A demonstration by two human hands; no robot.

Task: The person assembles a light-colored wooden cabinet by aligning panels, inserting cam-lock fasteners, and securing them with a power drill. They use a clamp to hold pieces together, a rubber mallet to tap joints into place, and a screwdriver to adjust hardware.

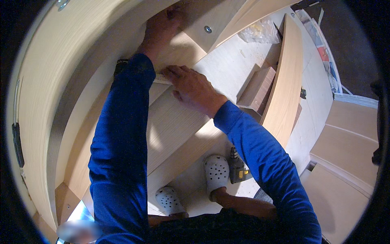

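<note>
My left hand (160, 32) reaches deep inside a pale wood-grain furniture frame (73, 53). Its fingers lie in shadow beside an inner panel, so what they hold, if anything, is hidden. My right hand (197, 87) is closed at the light edge of a wooden board (162, 79), fingers curled over it just below my left wrist. Wide wood-grain boards (178, 122) stretch beneath my right hand. A round metal fitting (208, 29) sits in the panel right of my left hand.
A cordless drill (240, 173) stands on the floor by my white clogs (217, 173). A long curved-looking board (286, 81) and a short brown block (260, 87) lie right. Beyond are a plastic bag (262, 31) and cardboard (349, 130). A black-handled screwdriver (17, 142) is far left.
</note>
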